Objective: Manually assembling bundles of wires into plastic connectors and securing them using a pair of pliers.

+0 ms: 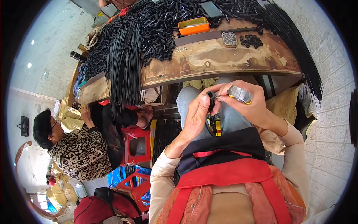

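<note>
Over my lap, my left hand (195, 116) is closed round a small black tubular part (211, 96), its round open end facing up. A black cable (213, 125) hangs below that hand; whether it joins the part I cannot tell. My right hand (253, 106) grips a small hand tool (239, 94) with a clear handle and yellow trim. The tool's thin metal tip points left and meets or nearly meets the black part. Fingers partly hide the tip, so its exact kind does not show.
The wooden bench (209, 61) ahead bears a heap of black plastic parts (156, 33), an orange box (194, 26), a clear box of small metal pieces (229, 39), black rings (251, 41) and a phone (211, 10). Cable bundles (126, 67) overhang its edge. A person (80, 149) sits left, beside a red stool (136, 149).
</note>
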Motion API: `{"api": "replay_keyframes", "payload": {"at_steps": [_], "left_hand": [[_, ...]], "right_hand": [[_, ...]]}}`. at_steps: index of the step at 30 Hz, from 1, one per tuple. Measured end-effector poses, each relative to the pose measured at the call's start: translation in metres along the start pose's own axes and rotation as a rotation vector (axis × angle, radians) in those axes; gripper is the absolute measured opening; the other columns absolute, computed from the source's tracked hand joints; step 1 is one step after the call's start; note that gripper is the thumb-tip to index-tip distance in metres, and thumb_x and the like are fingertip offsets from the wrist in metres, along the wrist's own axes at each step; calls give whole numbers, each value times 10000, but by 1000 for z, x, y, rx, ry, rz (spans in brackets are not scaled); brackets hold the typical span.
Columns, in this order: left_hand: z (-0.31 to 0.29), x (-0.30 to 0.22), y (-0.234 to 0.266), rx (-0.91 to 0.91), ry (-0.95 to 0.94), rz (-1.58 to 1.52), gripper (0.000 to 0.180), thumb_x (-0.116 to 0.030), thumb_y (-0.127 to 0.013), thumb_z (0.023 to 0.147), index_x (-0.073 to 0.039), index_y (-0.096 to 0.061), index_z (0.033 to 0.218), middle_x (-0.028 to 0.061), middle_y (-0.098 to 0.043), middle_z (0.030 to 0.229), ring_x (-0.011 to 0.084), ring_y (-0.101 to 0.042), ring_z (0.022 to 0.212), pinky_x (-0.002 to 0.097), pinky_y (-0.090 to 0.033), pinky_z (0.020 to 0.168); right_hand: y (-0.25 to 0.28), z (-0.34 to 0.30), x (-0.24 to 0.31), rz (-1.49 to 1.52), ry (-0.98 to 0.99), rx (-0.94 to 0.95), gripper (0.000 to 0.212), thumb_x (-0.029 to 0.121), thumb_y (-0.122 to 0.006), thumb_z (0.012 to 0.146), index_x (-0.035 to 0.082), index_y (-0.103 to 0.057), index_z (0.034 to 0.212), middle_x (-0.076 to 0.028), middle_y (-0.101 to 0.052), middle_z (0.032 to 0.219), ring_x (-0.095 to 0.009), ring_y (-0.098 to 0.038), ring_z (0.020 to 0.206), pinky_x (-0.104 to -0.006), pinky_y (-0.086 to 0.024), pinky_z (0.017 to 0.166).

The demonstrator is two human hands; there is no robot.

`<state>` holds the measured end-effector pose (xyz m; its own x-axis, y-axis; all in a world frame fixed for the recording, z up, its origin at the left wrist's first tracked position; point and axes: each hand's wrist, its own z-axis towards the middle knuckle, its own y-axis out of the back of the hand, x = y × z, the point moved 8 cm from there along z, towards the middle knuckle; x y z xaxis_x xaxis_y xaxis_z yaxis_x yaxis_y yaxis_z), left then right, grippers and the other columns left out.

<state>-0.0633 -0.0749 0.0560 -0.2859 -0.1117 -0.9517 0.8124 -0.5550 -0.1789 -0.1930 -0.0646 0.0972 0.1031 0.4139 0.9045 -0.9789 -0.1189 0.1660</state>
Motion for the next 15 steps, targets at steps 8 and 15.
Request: {"api": "replay_keyframes", "payload": {"at_steps": [8, 15], "left_hand": [[0, 1, 3, -41, 52, 26, 578, -436, -297, 1051, 47, -498, 1295, -21, -485, 787, 68, -404, 698, 216, -331, 629], [1, -1, 6, -78, 11, 21, 549, -425, -326, 1048, 28, -508, 1299, -22, -484, 794, 71, -407, 716, 216, -341, 650]], "right_hand": [[-5, 7, 10, 74, 14, 59, 130, -56, -677, 815, -13, -639, 931, -84, -682, 903, -133, -635, 849, -271, -491, 777], [-4, 7, 7, -90, 44, 39, 128, -55, -675, 813, -8, -648, 928, -78, -682, 902, -120, -628, 844, -261, -488, 769]]}}
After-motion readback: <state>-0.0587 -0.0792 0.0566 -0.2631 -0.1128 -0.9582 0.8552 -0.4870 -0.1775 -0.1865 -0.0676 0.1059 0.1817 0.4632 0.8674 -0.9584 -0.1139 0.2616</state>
